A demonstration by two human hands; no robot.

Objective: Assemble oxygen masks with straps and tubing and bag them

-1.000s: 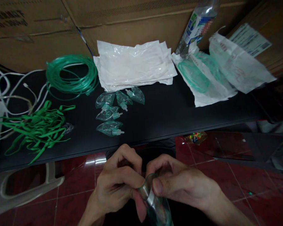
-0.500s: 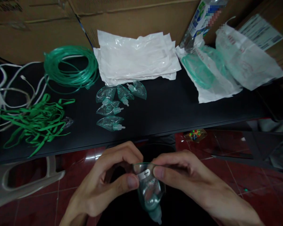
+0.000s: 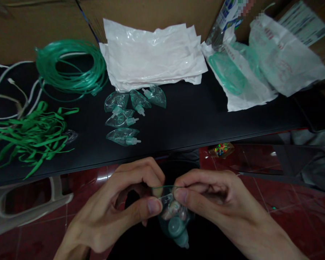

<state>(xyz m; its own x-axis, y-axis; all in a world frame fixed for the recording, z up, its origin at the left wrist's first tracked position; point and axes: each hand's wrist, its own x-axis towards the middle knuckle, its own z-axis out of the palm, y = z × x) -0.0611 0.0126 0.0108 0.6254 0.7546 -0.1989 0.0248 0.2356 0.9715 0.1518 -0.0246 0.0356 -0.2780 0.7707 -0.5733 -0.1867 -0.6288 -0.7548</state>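
A clear green plastic face mask [image 3: 176,222] with a metal nose strip hangs between both hands, below the table's front edge. My left hand [image 3: 119,209] pinches the mask's top edge with thumb and forefinger. My right hand [image 3: 213,202] pinches the same edge from the other side. Several more green masks [image 3: 124,117] lie on the black table [image 3: 206,119].
A coil of green tubing [image 3: 70,70] and loose green straps [image 3: 29,135] lie at the left beside white cables [image 3: 5,90]. A stack of white plastic pouches [image 3: 151,57] sits at the back, filled pouches [image 3: 260,68] at the right. Cardboard boxes [image 3: 29,25] stand behind. Red floor tiles [image 3: 273,191] below.
The mask has been turned in my hands, so its connector now points down toward me. The view has shifted slightly; the hands stay pinched on the top edge.
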